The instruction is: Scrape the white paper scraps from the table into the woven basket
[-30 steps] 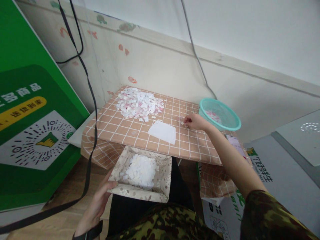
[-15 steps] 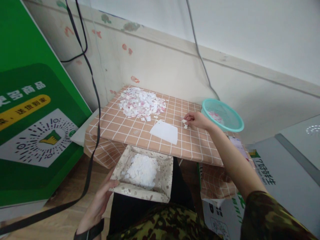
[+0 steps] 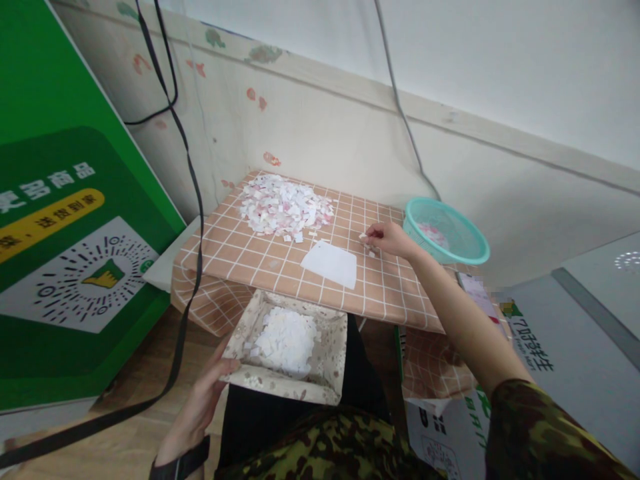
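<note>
My left hand (image 3: 214,380) grips the left front corner of a patterned fabric box (image 3: 336,360), held below the table's front edge. White paper scraps (image 3: 287,340) are heaped inside the box. Over the right part of the table, my right hand (image 3: 387,239) is closed, with a small white paper scrap (image 3: 363,237) pinched at its fingertips. A few more scraps (image 3: 371,253) lie just under those fingers. A white plastic sheet (image 3: 330,264) lies flat on the tablecloth to the left of this hand.
A pile of white and pinkish paper scraps (image 3: 285,207) covers the table's back left. At the right edge stands a turquoise basket (image 3: 445,230) with pink scraps in it. A checked brown tablecloth (image 3: 240,257) drapes the table. A black strap (image 3: 197,220) hangs at the left.
My right hand has shifted slightly left, with a scrap now at its fingertips. My left hand and the box have stayed in place.
</note>
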Tool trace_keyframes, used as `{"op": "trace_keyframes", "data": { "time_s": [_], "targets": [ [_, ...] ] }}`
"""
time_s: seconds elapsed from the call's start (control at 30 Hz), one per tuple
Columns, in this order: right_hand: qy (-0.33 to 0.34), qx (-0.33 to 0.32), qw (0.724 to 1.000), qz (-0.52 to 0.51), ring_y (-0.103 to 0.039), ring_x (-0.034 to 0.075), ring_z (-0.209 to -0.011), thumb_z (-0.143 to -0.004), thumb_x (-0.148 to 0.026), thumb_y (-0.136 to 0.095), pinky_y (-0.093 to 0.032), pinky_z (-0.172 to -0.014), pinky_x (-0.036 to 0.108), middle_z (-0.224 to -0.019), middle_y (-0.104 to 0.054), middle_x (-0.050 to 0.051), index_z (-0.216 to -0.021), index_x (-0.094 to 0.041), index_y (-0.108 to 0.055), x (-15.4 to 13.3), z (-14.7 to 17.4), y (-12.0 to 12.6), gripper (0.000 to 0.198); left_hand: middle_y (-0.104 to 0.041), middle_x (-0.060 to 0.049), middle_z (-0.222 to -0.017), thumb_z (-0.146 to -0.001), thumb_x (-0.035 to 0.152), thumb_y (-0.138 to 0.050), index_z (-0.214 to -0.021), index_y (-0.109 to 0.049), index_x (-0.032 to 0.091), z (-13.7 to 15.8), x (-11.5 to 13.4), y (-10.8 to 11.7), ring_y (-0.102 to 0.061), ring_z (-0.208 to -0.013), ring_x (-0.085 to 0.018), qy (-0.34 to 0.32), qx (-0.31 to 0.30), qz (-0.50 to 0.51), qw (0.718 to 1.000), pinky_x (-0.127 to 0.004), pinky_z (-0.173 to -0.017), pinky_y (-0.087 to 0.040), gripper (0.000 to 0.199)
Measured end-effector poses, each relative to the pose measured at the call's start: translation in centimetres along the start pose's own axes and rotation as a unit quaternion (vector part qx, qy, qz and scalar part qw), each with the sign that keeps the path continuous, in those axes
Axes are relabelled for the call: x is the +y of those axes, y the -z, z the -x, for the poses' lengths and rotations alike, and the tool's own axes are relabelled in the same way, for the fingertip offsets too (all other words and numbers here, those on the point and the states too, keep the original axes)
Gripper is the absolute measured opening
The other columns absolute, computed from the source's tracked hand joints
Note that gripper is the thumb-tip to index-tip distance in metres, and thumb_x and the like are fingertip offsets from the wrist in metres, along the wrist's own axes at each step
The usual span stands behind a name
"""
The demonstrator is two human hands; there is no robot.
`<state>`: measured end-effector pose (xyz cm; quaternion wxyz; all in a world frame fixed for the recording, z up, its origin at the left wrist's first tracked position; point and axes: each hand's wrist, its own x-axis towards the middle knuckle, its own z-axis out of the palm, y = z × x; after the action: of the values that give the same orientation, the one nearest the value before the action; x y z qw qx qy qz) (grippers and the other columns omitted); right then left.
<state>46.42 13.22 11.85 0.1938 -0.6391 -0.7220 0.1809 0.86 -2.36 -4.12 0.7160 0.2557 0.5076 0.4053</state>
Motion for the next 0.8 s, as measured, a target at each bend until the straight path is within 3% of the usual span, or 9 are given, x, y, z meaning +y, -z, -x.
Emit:
{"op": "trace_keyframes", "data": {
  "time_s": [0.17, 0.27, 0.57, 0.7, 0.8],
  "targets": [
    [-0.031, -0.005, 0.989, -0.142, -0.058, 0.013, -0.055, -0.075, -0.056, -0.071, -0.043, -0.051, 0.027, -0.063, -0.066, 0.004, -0.075, -0.019, -0.063, -1.1, -0.3, -0.7, 0.038, -0.075, -0.01, -0.124, -0.067, 0.032, -0.077, -0.141, -0.058, 0.02, 0.0, 0.1, -0.2, -0.061, -0.123, -0.042, 0.002, 0.0, 0.006, 1.0, -0.049, -0.103, -0.048, 0.077],
    [-0.02, -0.013, 0.981, -0.191, -0.059, 0.014, -0.056, -0.066, -0.052, -0.078, -0.045, -0.052, 0.027, -0.066, -0.066, 0.004, -0.078, -0.019, -0.063, -2.0, -1.0, -1.5, 0.039, -0.076, -0.01, -0.122, -0.066, 0.033, -0.078, -0.14, -0.059, 0.02, -0.1, 0.1, -0.2, -0.063, -0.12, -0.042, 0.003, 0.001, 0.004, 1.0, -0.048, -0.1, -0.05, 0.077],
    [0.015, -0.056, 0.983, -0.174, -0.055, 0.011, -0.052, -0.078, -0.044, -0.068, -0.039, -0.05, 0.025, -0.065, -0.068, 0.004, -0.078, -0.016, -0.064, -3.6, -2.5, -3.0, 0.028, -0.077, -0.009, -0.119, -0.063, 0.032, -0.079, -0.129, -0.067, 0.018, -0.1, 0.1, -0.2, -0.063, -0.119, -0.041, 0.001, 0.02, 0.01, 1.0, -0.045, -0.1, -0.049, 0.069],
    [0.021, -0.062, 0.983, -0.172, -0.057, 0.012, -0.055, -0.083, -0.041, -0.063, -0.041, -0.052, 0.026, -0.065, -0.066, 0.004, -0.08, -0.016, -0.064, -4.7, -2.5, -3.6, 0.025, -0.076, -0.008, -0.12, -0.067, 0.029, -0.076, -0.135, -0.063, 0.018, 0.0, 0.1, -0.3, -0.063, -0.12, -0.039, -0.004, 0.008, 0.011, 1.0, -0.044, -0.099, -0.047, 0.07],
    [0.065, -0.054, 0.989, -0.119, -0.058, 0.013, -0.063, -0.082, -0.034, -0.065, -0.042, -0.058, 0.026, -0.069, -0.067, 0.003, -0.078, -0.017, -0.064, -6.6, -2.7, -5.1, 0.018, -0.077, -0.008, -0.12, -0.068, 0.03, -0.074, -0.138, -0.061, 0.019, 0.0, -0.1, -0.2, -0.064, -0.119, -0.038, -0.013, 0.001, 0.01, 1.0, -0.044, -0.097, -0.047, 0.072]
  ]
}}
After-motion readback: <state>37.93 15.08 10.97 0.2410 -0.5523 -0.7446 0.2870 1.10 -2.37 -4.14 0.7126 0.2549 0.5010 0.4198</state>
